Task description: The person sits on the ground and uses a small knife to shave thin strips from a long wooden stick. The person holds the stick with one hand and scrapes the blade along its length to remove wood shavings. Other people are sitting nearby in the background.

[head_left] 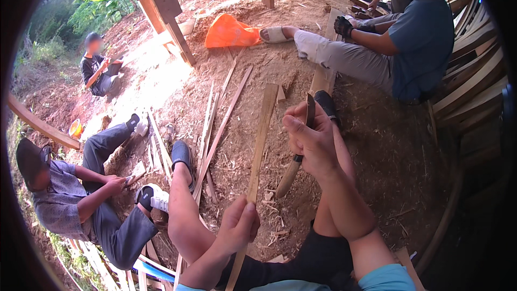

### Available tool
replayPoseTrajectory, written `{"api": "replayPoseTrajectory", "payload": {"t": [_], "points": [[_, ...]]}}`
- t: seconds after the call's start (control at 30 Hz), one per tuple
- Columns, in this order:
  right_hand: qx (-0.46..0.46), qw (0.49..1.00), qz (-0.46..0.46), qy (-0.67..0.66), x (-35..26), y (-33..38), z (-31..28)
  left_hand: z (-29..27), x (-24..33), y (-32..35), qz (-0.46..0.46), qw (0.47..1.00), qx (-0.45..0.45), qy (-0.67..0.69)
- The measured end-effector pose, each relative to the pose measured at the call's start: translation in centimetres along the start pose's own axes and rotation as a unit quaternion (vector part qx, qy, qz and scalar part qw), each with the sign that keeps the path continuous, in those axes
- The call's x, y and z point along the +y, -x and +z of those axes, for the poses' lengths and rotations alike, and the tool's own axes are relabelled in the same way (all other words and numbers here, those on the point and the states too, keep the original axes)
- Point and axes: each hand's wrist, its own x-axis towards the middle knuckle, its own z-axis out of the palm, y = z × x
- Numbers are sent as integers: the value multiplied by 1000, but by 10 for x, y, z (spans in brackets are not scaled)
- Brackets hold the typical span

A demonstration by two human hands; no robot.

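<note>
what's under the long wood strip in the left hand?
Under the wood strip lies bare dirt ground with wood shavings. The left hand covers its lower part; the right hand holds a knife beside it.

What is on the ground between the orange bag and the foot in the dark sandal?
In the head view, thin wooden slats lie on the bare dirt between the orange bag and the dark sandal, with wood shavings scattered about.

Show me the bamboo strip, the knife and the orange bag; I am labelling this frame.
bamboo strip [260, 140], head view, middle of its length.
knife [286, 177], head view, wooden handle.
orange bag [229, 32], head view, centre of its crumpled body.
</note>
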Motion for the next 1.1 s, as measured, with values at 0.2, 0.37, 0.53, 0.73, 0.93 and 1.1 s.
{"api": "replayPoseTrajectory", "payload": {"t": [0.2,0.37,0.53,0.73,0.93,1.1], "points": [[-18,999,48,18,14,-4,0,-2,3,-2,5,998,55,-9],[-190,844,-25,501,27,-22,-27,-32,20,-16,32,990,138,-6],[-81,977,138,140,6,-26,-43,-42,33,-14,9,987,155,33],[-37,915,78,394,49,-8,-15,-56,32,-13,32,988,146,-33],[-100,926,157,328,68,37,38,-63,18,-22,130,970,153,-135],[-164,897,119,393,91,39,28,-63,11,-23,167,963,157,-144]]}}
